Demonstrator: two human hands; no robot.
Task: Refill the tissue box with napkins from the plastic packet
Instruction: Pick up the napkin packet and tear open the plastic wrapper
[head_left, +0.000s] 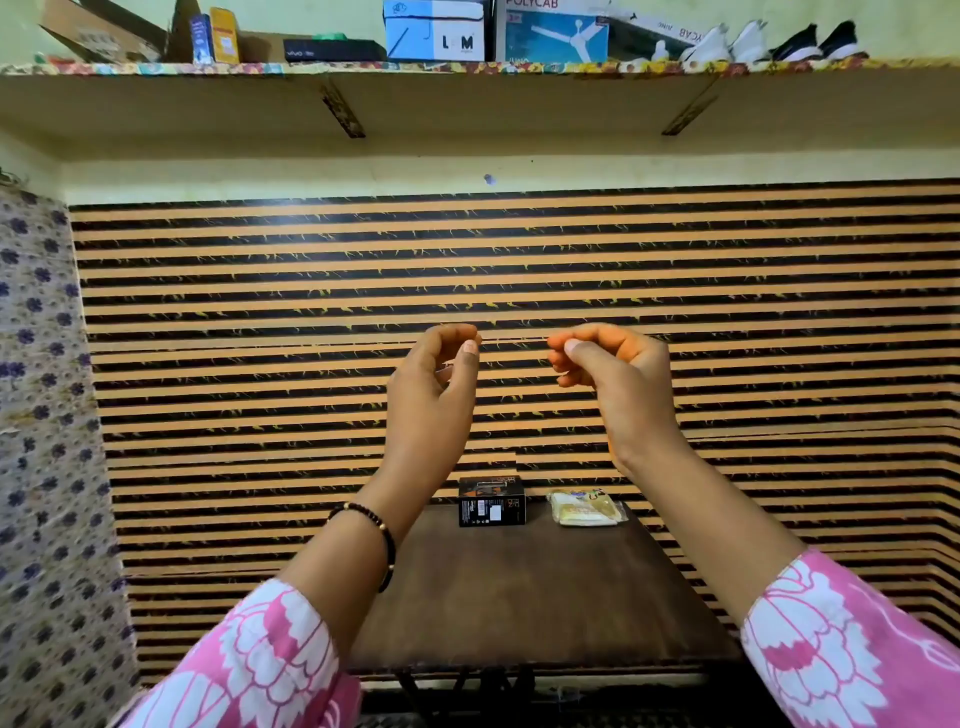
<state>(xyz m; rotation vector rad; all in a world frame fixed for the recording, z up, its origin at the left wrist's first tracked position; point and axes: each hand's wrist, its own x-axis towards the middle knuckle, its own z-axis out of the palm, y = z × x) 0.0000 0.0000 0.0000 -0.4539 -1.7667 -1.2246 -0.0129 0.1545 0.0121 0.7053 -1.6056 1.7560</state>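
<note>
A small black box (491, 501) stands upright at the far edge of a dark brown table (530, 597). To its right lies a clear plastic packet of pale yellow napkins (586, 508), flat on the table. My left hand (436, 384) and my right hand (618, 379) are raised well above the table in front of the striped wall, a short gap between them. Both have fingers curled with thumb near the fingertips, and I see nothing held in either. Neither hand touches the box or the packet.
A striped orange and black cloth (311, 312) covers the wall behind the table. A floral cloth (41, 415) hangs at the left. Overhead, a shelf (467, 93) carries cardboard boxes and shoes. Folding legs show under the table's near edge.
</note>
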